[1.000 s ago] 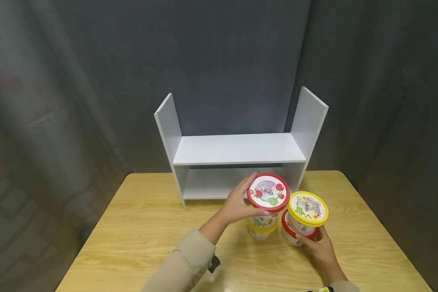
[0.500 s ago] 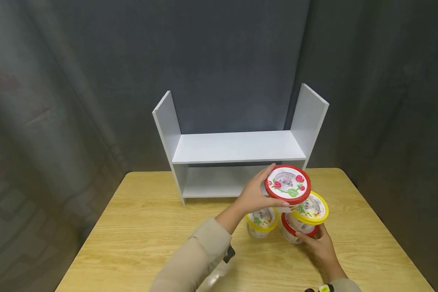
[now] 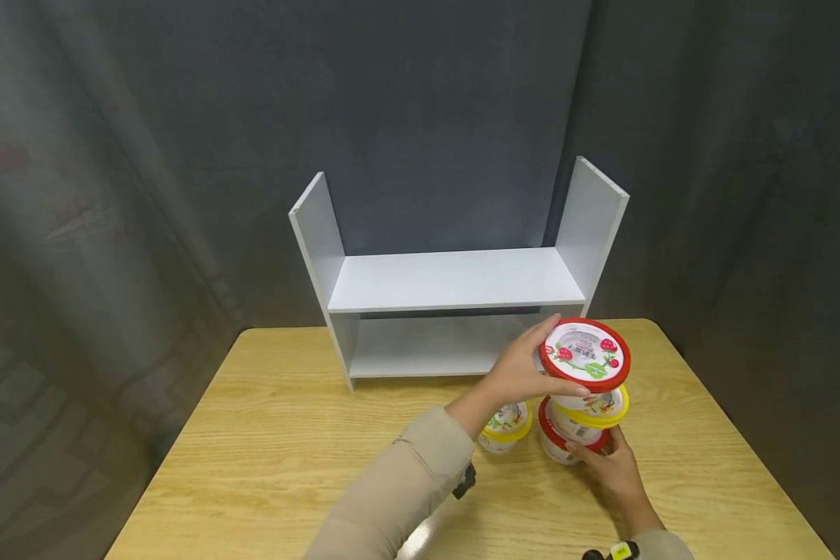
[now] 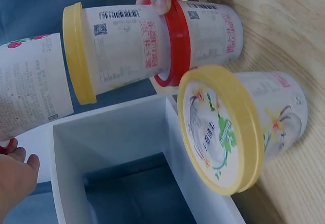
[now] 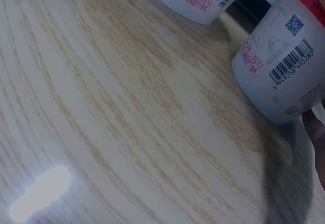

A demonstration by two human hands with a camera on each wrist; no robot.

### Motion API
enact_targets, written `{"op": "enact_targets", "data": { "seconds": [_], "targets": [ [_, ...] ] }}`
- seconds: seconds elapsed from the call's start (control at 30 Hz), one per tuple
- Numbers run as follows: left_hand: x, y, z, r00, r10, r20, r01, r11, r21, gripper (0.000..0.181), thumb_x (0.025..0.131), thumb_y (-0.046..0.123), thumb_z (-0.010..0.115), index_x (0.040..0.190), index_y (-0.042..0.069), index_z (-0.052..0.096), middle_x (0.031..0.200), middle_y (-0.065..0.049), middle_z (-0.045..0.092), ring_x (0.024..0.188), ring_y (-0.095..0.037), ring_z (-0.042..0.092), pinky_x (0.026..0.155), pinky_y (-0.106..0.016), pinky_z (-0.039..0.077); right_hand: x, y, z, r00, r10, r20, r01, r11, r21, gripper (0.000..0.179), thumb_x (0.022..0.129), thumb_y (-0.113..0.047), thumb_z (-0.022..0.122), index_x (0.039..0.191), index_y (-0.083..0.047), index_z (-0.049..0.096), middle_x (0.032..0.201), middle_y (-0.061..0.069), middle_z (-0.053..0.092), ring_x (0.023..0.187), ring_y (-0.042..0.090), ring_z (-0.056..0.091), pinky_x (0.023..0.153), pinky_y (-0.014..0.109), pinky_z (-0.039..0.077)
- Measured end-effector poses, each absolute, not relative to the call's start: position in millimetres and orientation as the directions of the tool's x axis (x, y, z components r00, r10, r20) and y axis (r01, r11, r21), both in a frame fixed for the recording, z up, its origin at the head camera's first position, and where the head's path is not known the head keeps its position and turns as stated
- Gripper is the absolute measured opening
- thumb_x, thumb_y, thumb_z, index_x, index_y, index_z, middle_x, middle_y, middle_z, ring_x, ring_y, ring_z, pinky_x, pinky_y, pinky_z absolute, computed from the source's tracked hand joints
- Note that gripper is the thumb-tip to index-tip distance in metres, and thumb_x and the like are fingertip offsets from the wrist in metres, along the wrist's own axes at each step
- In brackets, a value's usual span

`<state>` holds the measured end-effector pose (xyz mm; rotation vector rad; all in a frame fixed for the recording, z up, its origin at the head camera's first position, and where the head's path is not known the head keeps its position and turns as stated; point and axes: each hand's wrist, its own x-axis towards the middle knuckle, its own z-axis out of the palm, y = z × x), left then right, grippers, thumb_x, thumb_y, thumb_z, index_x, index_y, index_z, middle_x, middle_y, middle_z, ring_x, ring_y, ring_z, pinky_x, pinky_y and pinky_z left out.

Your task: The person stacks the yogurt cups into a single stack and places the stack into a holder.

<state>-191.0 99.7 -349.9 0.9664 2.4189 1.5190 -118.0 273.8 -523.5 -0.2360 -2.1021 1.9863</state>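
Note:
In the head view my left hand point(image 3: 521, 377) grips a paper tub with a red berry-patterned lid point(image 3: 586, 351), holding it raised at the right. Close under it stands a yellow-lidded tub point(image 3: 582, 428), stacked on another red-lidded tub point(image 3: 555, 442). The left wrist view shows a narrow gap between the held tub's base point(image 4: 38, 87) and the yellow lid point(image 4: 78, 56) below. My right hand point(image 3: 617, 470) holds the stack from the right, its thumb across the lower red lid. A second yellow-lidded tub point(image 3: 509, 428) stands alone left of the stack, partly behind my left wrist.
A white two-tier shelf point(image 3: 455, 281) stands at the back of the wooden table point(image 3: 287, 459), behind the tubs. Dark grey curtains point(image 3: 441, 117) hang behind and on both sides. Each wrist wears a small dark device.
My left hand has carried the red-lidded tub off the lone yellow-lidded tub and rightward to over the two-tub stack. My right hand has stayed on the stack.

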Motion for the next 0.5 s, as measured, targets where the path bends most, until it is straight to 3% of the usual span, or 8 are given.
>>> {"op": "enact_targets", "data": {
  "seconds": [0.27,0.5],
  "targets": [
    [-189,115,-350,-0.774,0.590,0.229,0.464,0.284,0.839,0.092,0.060,0.032,0.078,0.135,0.028,0.026,0.131,0.011,0.034,0.112,-0.004,0.036,0.087,-0.027,0.038,-115,274,-520,-0.956,0.292,0.035,0.023,0.193,-0.981,0.064,0.075,-0.015,0.067,0.127,-0.014,0.030,0.104,-0.012,0.044,0.092,-0.005,0.044,0.073,0.010,0.039],
    [-189,123,-349,-0.745,0.615,0.258,0.499,0.258,0.827,0.092,0.059,0.032,0.078,0.135,0.025,0.028,0.124,0.012,0.041,0.105,0.000,0.040,0.084,-0.023,0.039,-116,274,-521,-0.958,0.287,0.015,0.028,0.145,-0.989,0.067,0.075,-0.013,0.067,0.129,-0.013,0.028,0.108,-0.008,0.043,0.093,-0.004,0.043,0.074,0.010,0.039]
  ]
}}
